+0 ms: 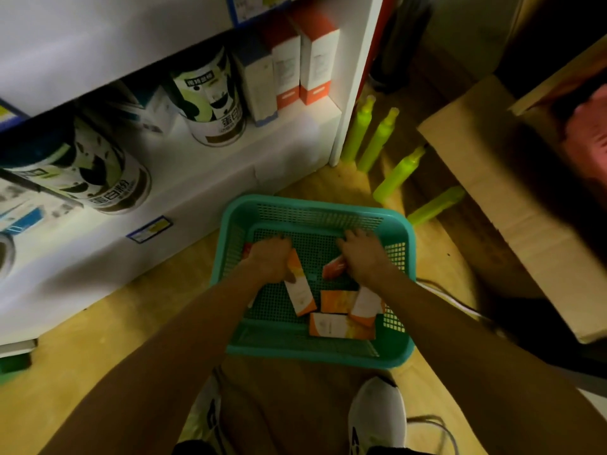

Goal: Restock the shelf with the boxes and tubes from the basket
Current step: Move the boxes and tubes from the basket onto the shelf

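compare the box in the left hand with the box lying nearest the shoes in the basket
The held box is gripped by the left hand and runs lengthwise away from the person; the near box lies loose and crosswise. Both are white-and-orange cartons inside the teal basket.

Left hand (pixel 271 257): fingers curled under, hiding the box (pixel 299 287) top; a second item at its left barely shows.
Right hand (pixel 364 257): covers most of an orange tube (pixel 333 268); grip unclear.
Left tins (pixel 98 178): labels blurred, one cut by frame edge.
Upper right: dark blur over the carton (pixel 476 178).
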